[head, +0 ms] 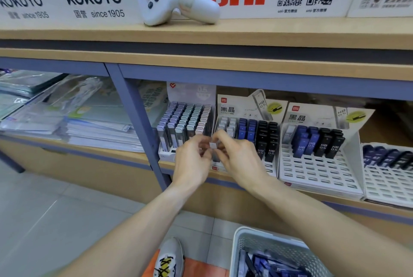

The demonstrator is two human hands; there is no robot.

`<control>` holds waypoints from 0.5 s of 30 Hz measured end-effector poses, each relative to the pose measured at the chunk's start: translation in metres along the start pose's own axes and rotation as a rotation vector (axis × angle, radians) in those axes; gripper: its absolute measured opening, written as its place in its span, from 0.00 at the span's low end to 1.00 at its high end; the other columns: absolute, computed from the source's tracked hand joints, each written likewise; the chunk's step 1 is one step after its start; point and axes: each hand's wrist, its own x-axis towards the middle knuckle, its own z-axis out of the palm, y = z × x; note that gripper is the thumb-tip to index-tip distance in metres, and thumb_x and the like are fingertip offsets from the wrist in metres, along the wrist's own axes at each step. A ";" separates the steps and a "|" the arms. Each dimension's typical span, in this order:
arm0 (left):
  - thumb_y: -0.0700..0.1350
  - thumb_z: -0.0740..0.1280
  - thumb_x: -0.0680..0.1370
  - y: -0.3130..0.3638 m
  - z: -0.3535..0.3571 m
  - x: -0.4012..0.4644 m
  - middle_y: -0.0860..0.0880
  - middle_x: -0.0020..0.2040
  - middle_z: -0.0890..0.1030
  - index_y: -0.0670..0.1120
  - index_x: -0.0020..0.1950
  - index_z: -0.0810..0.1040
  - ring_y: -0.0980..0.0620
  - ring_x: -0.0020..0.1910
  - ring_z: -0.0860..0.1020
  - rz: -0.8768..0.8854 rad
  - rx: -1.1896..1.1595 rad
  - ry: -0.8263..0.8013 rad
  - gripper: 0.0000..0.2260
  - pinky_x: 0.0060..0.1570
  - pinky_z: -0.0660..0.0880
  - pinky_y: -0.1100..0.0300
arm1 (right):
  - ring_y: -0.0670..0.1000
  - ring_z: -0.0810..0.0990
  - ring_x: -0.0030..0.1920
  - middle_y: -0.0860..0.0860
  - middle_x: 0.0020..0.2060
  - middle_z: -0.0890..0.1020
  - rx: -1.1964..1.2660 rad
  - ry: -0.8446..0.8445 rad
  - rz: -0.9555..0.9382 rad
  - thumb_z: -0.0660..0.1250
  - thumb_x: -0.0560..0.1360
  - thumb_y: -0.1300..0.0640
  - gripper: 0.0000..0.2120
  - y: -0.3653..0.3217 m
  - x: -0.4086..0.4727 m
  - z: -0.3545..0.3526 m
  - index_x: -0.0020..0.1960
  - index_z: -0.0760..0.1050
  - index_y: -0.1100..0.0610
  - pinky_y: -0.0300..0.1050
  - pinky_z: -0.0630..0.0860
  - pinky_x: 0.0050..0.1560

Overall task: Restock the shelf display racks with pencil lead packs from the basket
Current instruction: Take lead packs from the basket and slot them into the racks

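Note:
Both hands meet in front of the lower shelf. My left hand (194,157) and my right hand (238,155) together pinch a small whitish pencil lead pack (213,145) between their fingertips, just before a white display rack (271,170) that holds white, blue and black packs. To its left stands a rack of pastel packs (185,120). Right of it, a second white rack (319,173) has several blue and black packs at the back and open slots in front. The white basket (243,235) on the floor at the bottom right holds several blue packs.
A third rack (388,178) sits at the far right edge. A white game controller (178,4) lies on the upper shelf board. Stacks of plastic-wrapped folders (73,111) fill the left compartment behind a blue post (138,120). My shoe (168,258) is on the tiled floor.

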 end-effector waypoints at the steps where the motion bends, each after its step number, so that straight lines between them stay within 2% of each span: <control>1: 0.40 0.68 0.80 0.000 0.000 0.000 0.59 0.44 0.82 0.51 0.60 0.81 0.58 0.47 0.83 -0.005 0.004 -0.004 0.11 0.47 0.79 0.62 | 0.58 0.83 0.39 0.52 0.39 0.83 -0.008 0.001 -0.001 0.69 0.77 0.59 0.12 0.001 0.000 0.001 0.57 0.69 0.52 0.54 0.80 0.37; 8: 0.40 0.68 0.81 0.004 0.003 -0.002 0.57 0.47 0.84 0.51 0.62 0.79 0.58 0.48 0.83 0.011 -0.010 0.005 0.12 0.52 0.80 0.56 | 0.60 0.82 0.40 0.53 0.42 0.81 -0.134 0.013 -0.007 0.70 0.76 0.58 0.05 0.001 0.002 -0.003 0.50 0.77 0.58 0.56 0.79 0.37; 15: 0.45 0.69 0.80 0.007 0.008 -0.002 0.56 0.48 0.83 0.52 0.57 0.80 0.56 0.49 0.82 0.077 0.037 0.078 0.07 0.53 0.80 0.52 | 0.60 0.82 0.40 0.52 0.47 0.80 -0.160 0.008 -0.023 0.68 0.77 0.60 0.08 -0.005 -0.010 -0.015 0.56 0.76 0.57 0.55 0.78 0.35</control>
